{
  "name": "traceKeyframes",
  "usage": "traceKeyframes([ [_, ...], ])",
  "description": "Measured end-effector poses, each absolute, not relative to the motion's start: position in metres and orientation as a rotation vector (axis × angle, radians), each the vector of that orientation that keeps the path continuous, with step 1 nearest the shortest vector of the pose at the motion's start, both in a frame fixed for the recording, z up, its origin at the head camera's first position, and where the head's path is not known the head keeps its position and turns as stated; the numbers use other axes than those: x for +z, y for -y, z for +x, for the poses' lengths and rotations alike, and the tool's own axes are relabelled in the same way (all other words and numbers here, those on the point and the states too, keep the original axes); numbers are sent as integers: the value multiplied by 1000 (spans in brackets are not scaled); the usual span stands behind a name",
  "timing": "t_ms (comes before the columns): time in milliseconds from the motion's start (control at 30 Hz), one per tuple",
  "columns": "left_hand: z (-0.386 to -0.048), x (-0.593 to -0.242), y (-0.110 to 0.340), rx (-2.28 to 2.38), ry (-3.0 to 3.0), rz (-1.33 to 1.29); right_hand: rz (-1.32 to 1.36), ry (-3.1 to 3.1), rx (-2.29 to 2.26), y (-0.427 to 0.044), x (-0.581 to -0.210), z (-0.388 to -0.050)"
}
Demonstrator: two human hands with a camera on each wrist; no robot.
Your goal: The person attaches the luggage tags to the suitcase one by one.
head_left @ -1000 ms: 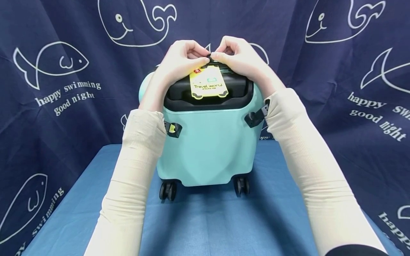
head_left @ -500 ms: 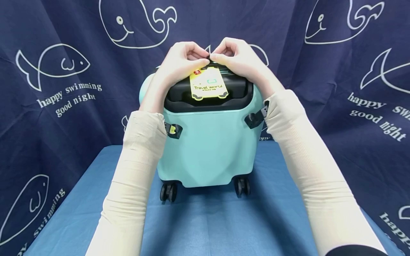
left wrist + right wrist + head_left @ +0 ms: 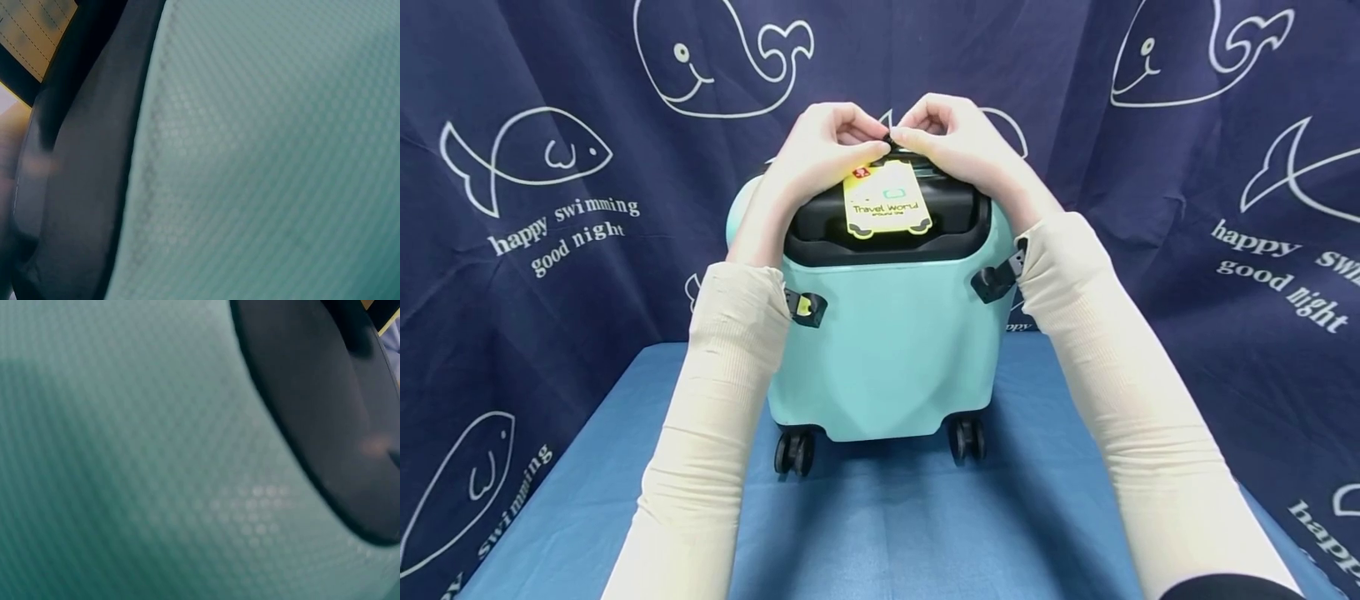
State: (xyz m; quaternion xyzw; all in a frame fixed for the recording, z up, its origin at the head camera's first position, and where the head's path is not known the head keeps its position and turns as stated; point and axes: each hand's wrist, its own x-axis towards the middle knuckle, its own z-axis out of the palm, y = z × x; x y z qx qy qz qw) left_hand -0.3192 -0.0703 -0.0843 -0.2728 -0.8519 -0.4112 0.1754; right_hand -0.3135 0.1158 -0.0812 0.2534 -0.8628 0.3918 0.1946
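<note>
A mint-green suitcase [image 3: 887, 350] stands upright on its black wheels. A yellow luggage tag [image 3: 887, 200] printed "Travel World" hangs over the black recessed panel [image 3: 820, 248] near its top. Just above the tag, my left hand [image 3: 822, 154] and right hand [image 3: 961, 143] meet, thumbs and fingertips pinching a thin black strap [image 3: 890, 140]. The fingers cover most of this strap, so whether it is fastened cannot be seen. Both wrist views mainly show the textured shell [image 3: 262, 156] and the black panel [image 3: 312, 412]; the tag's lined back [image 3: 34, 37] appears in the left one.
The suitcase rests on a blue cloth-covered table [image 3: 880, 525]. Behind it hangs a dark blue curtain [image 3: 550, 283] with white whale and fish drawings. A black wrist-camera mount [image 3: 807, 308] on the left sleeve and another mount [image 3: 994, 282] on the right sit close to the shell.
Both hands keep pinching at the strap with barely any movement. The whole scene sits slightly lower in the head view, and the tag has shifted very little.
</note>
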Motion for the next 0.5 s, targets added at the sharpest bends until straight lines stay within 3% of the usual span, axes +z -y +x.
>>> traceKeyframes([
  [500, -319, -84, 69, -1156, 2420, -770, 749, 2392, 1015, -117, -83, -316],
])
